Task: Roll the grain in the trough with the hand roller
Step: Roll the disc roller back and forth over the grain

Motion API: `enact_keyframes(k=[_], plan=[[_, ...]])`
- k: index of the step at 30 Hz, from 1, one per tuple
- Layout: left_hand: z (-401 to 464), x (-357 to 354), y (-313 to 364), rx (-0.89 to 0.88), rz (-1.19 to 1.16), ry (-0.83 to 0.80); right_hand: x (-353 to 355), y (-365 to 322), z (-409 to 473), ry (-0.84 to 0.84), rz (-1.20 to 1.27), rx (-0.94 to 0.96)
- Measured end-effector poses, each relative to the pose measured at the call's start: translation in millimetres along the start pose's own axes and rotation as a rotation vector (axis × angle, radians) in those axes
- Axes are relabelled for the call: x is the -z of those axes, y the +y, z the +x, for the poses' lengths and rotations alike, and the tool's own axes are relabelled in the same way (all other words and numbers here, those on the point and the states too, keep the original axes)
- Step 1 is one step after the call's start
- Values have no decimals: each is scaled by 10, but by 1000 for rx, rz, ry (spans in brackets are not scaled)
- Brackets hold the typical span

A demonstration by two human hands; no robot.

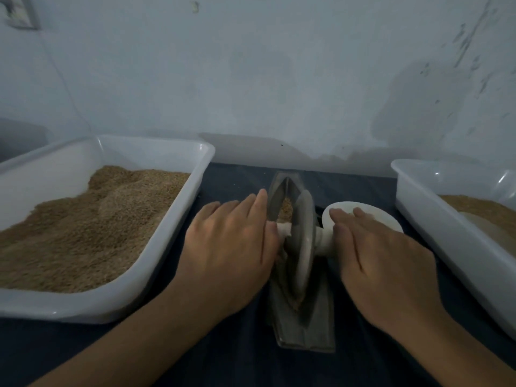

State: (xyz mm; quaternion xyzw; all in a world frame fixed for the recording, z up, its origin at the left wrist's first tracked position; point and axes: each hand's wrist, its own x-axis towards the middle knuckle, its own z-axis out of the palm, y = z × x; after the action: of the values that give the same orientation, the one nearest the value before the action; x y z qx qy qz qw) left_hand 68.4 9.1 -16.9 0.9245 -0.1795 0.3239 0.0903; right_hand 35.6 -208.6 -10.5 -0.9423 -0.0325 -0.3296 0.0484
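A narrow grey boat-shaped trough [321,325] lies lengthwise on the dark cloth in the middle. A grey disc roller [304,241] stands upright in its groove on a white axle [325,243]. Brown grain [285,210] shows in the groove beyond the disc. My left hand [231,247] lies flat with straight fingers over the axle's left end. My right hand [382,258] lies flat with straight fingers over the axle's right end. The axle ends under both palms are hidden.
A white tray [178,247] heaped with brown grain stands at the left, close to my left hand. Another white tray [424,216] with grain stands at the right. A small white bowl [371,216] sits under my right fingertips. A pale wall rises behind.
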Motion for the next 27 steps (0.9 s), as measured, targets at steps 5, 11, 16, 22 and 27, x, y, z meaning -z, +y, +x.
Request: enact_keyframes(k=[5,11,16,22,27], plan=[[490,-203,-94,60,164,-185,-301,28,475,-115,-48,-24],[1136,-531,-120,140,254,-290,-707,153,1283,-351,-22,-268],[675,-332,-40,121,138,-163,-455,117,755,-236,-21,-96],[-12,-19,-99,-26,-76,-7,23,25,99,-8,27,98],[251,-104,-30,47,-61,-75,-147,26,399,-166,12,13]])
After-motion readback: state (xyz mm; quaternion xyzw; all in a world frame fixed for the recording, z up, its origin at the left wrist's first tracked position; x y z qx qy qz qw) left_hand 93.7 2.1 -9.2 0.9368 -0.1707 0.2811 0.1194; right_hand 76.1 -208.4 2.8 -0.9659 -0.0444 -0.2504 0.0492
